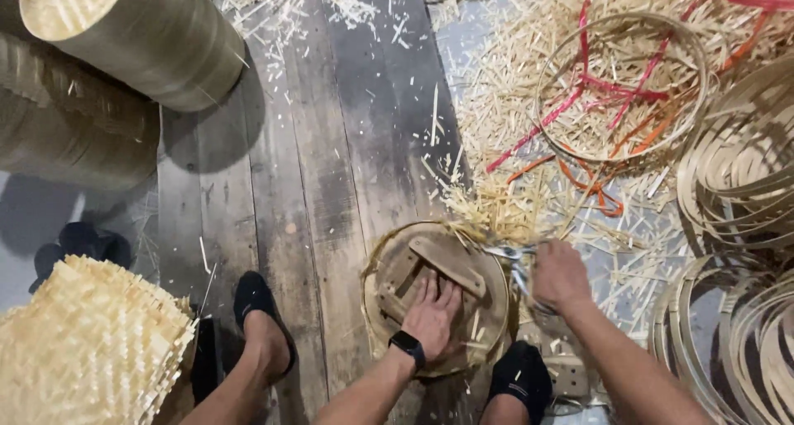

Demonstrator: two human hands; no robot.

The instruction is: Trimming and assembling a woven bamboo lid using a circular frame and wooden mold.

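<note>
I'm over dark floor planks (331, 144): woven mats (91, 342) stacked left, my left hand (432, 313) spread flat on the round wooden form (438, 297), right hand (561, 274) gripping shears (513, 255) at its rim, bamboo trimmings (513, 102) and hoops (736, 185) right.

— How do the hands sit?
— The left hand (432, 309) lies flat, palm down, fingers spread and pointing toward twelve o'clock; a dark band circles its wrist.
— And the other?
— The right hand (561, 274) is closed in a fist, knuckles up, at three o'clock of the left. Both forearms enter from six o'clock.
</note>
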